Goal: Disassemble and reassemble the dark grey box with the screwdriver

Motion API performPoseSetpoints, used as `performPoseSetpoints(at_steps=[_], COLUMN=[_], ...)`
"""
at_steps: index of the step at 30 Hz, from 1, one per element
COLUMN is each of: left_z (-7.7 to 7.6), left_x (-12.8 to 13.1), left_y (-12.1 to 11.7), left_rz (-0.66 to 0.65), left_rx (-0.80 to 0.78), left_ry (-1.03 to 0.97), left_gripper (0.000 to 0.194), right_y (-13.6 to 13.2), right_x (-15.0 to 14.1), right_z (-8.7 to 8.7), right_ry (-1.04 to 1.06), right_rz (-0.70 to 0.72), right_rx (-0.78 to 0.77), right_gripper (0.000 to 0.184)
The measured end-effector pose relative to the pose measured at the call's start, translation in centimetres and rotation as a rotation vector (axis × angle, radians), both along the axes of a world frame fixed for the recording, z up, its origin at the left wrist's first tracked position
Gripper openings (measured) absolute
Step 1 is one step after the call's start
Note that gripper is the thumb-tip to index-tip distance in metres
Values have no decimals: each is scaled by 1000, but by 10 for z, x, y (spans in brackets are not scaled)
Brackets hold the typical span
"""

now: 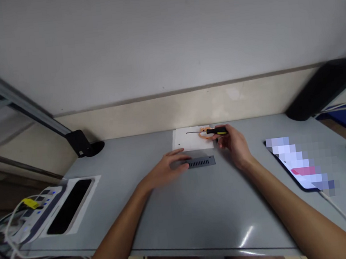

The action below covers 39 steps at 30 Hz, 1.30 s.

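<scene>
Held level in my right hand (pixel 234 144) is a screwdriver (pixel 219 130) with a black and yellow handle, its thin shaft pointing left. Below the shaft lies a white sheet (pixel 189 143) with a small dark dot on it. An orange curved piece (pixel 205 137) shows by the shaft, partly covered by the screwdriver; I cannot tell whether my fingers touch it. A flat grey slotted plate (pixel 211 161) rests on the table in front of the sheet. My left hand (pixel 166 170), slightly blurred, has its fingers stretched and apart over the plate's left end, hiding that part.
At the left, a power strip (pixel 50 208) with cables stands beside a dark phone (pixel 70 206) on a white sheet. A lit phone (pixel 297 166) with a white cable lies at the right. Black supports stand at both back corners, and a wall (pixel 171 109) borders the grey table (pixel 200 209).
</scene>
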<state>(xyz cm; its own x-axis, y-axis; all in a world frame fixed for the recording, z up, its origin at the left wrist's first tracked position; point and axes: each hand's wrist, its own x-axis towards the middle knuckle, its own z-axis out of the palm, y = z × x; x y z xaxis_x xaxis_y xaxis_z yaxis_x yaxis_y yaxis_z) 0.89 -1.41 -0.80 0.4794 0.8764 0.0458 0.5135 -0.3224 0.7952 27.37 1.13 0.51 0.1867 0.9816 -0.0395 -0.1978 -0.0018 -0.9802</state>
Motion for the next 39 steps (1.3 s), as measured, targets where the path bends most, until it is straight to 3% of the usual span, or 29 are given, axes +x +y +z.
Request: performPoseSetpoints(at_steps=[4,8,14,21,32,39], left_z=[-5,-4,-3,-4,-5,-6], left_x=[10,17,11,7,9,9], left_y=[4,4,6,4,5,3], left_rz=[73,42,104,132,181,149], left_rx=[-33,-27,64,86,171,310], left_ry=[-104,-150,-157,-198,-203,-176], left_gripper=[58,56,47,54,38,22], right_y=[-1,-4,-6,-6,-6,-7], right_x=[2,2,-2,-3,-6,-6], right_z=[7,12,10,7,7,10], right_ry=[58,88,2,30,34,39], right_rz=[-3,55,173,172,181,175], right_rx=[18,-5,17,1,-23,-35], right_gripper=[29,28,32,31,26,24])
